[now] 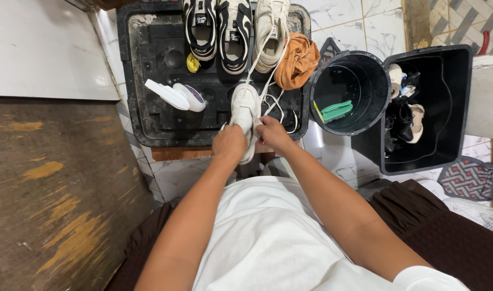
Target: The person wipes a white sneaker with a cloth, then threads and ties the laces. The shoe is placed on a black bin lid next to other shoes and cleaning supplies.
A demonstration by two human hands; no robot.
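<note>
A white sneaker (245, 106) sits at the near edge of a black plastic tray (149, 70). My left hand (229, 143) grips the heel end of that sneaker. On the shoe's right side, my right hand (271, 135) pinches its white laces (274, 99), which trail over the tray. At the tray's far edge stand two black-and-white sneakers (218, 29) and another white sneaker (270, 27). Beside them lies an orange cloth (297, 60).
Two white insoles (175, 95) and a small yellow lump (192, 63) rest on the tray. A black bucket (365, 67) to the right holds a green brush (337, 110). A black bin (446, 108) further right holds several shoes. A patterned mat (469, 178) lies by it; worn wood on the left.
</note>
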